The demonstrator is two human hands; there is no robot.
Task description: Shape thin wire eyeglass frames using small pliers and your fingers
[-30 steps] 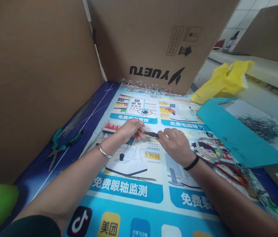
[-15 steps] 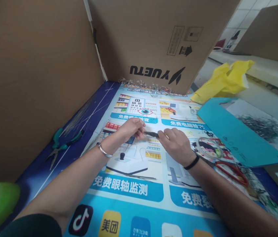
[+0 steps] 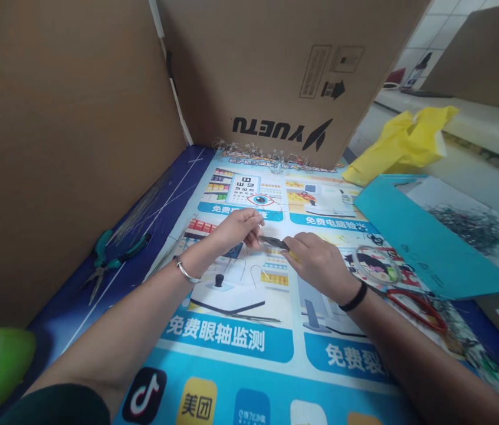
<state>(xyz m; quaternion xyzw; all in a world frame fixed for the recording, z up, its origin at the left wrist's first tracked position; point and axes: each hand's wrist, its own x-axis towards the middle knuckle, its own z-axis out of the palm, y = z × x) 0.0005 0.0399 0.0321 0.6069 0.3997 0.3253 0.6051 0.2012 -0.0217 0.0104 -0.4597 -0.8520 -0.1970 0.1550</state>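
My right hand (image 3: pixel 318 260) is wrapped round a pair of pliers (image 3: pixel 275 242). Their dark slim jaws point left, and a bit of yellow handle shows by my fingers. Just beyond the tips, my left hand (image 3: pixel 241 229) is closed in a pinch on a thin wire (image 3: pixel 261 226), mostly hidden by the fingers. The jaw tips reach the fingertips of my left hand; whether they grip the wire I cannot tell. Below the hands, several bent thin wires (image 3: pixel 256 274) lie on the printed sheet (image 3: pixel 271 348).
Teal-handled pliers (image 3: pixel 107 260) lie at left, near a green roll (image 3: pixel 6 360). Cardboard walls (image 3: pixel 253 65) stand behind and left. To the right are a clear ring-shaped spool (image 3: pixel 376 264), red-handled scissors (image 3: pixel 422 307), a teal box lid (image 3: pixel 426 248) with wire clippings (image 3: pixel 475 227), and yellow wrapping (image 3: pixel 400 147).
My right hand has shifted slightly right and turned a little, showing more of the pliers' jaws and yellow handle. My left hand has tipped slightly upward and stays pinched.
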